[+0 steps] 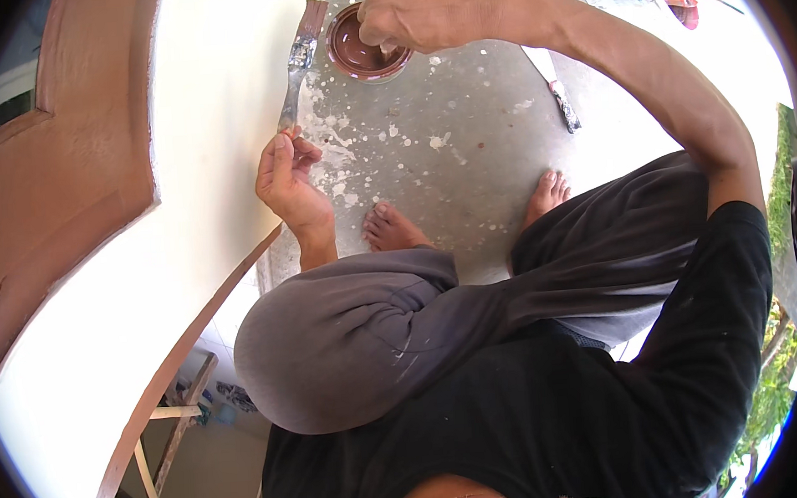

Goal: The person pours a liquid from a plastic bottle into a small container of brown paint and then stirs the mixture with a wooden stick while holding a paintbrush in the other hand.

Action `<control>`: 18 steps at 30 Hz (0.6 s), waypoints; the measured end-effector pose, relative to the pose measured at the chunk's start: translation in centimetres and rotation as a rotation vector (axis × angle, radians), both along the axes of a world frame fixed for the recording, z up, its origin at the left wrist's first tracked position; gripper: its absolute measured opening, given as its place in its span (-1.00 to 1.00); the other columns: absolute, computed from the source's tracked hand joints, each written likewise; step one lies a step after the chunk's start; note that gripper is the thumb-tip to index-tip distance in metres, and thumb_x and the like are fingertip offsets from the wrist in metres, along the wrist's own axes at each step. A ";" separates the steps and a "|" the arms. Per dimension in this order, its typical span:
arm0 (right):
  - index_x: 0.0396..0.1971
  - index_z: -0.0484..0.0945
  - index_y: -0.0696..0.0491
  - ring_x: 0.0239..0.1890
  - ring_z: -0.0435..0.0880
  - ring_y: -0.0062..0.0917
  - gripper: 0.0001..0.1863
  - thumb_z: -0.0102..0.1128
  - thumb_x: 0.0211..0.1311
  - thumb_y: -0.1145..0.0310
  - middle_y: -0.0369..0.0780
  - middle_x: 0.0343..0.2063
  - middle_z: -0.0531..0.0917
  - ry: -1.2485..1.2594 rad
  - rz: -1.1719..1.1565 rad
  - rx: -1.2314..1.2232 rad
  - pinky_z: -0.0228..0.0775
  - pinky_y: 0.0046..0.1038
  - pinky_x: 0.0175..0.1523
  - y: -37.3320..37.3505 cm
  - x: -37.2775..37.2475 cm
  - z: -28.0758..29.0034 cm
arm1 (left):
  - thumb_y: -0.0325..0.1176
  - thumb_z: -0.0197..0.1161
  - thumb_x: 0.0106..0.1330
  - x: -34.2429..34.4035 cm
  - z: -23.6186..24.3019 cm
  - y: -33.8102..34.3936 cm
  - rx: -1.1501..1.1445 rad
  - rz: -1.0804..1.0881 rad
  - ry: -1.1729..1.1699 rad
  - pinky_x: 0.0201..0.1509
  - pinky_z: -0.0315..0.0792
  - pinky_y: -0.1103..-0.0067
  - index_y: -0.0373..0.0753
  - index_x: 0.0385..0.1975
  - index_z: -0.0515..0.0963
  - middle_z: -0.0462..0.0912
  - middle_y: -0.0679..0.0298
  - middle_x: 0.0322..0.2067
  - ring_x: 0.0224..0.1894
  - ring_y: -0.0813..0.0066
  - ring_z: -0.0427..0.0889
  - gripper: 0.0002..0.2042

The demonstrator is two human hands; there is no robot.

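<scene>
While a brush [297,68] is pinched by the left hand [292,184] at upper centre-left, a paint can [344,71] is overhung by the right hand [422,12], whose grip cannot be told.

This looks like a painting site on the open-sided porch of a building, possibly a house. Pale splashes mark the grey concrete floor [458,181], and toward its left edge are a tin of brown paint [361,58] and a loaded paintbrush [299,59]. Along that edge runs a white wall [204,124], adjoining a brown frame [66,178] with glass. Green plants [771,404] show beyond the right edge.
</scene>
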State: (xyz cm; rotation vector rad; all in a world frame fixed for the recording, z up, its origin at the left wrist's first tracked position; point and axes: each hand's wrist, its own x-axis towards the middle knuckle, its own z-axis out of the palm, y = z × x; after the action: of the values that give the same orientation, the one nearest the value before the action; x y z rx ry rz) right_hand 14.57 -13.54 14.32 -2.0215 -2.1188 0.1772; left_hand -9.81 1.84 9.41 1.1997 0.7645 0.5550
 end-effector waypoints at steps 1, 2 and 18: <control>-0.48 0.52 0.12 -0.46 0.63 -0.22 -0.90 0.06 0.07 0.43 -0.10 -0.57 0.59 -0.113 0.002 0.142 0.43 -0.26 -0.39 -0.3 0.1 -0.1 | -0.34 0.12 0.35 0.0 0.0 0.0 0.003 0.001 -0.002 -0.35 0.38 0.62 -0.35 -0.27 0.56 0.62 0.22 -0.34 -0.44 0.58 0.50 -0.81; -0.48 0.52 0.13 -0.46 0.63 -0.21 -0.90 0.06 0.07 0.43 -0.08 -0.57 0.59 -0.226 0.004 0.285 0.43 -0.25 -0.39 -0.7 0.2 -0.3 | -0.34 0.11 0.35 0.0 0.0 0.0 0.006 0.001 -0.005 -0.35 0.38 0.62 -0.35 -0.27 0.56 0.62 0.22 -0.34 -0.44 0.58 0.50 -0.81; -0.54 0.62 0.08 -0.33 0.69 -0.38 -0.91 0.16 0.03 0.41 -0.17 -0.43 0.67 -0.211 -0.031 0.177 0.51 -0.39 -0.27 1.2 -2.0 0.2 | -0.36 0.14 0.33 0.2 0.4 0.0 0.003 0.036 -0.017 -0.39 0.36 0.61 -0.40 -0.29 0.57 0.61 0.22 -0.41 -0.48 0.57 0.47 -0.80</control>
State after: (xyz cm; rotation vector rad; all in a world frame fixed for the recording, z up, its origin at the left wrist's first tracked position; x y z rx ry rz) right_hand 12.59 -12.31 14.50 -2.0441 -2.1341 -0.2312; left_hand -9.57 1.82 9.80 1.1847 0.7726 0.5961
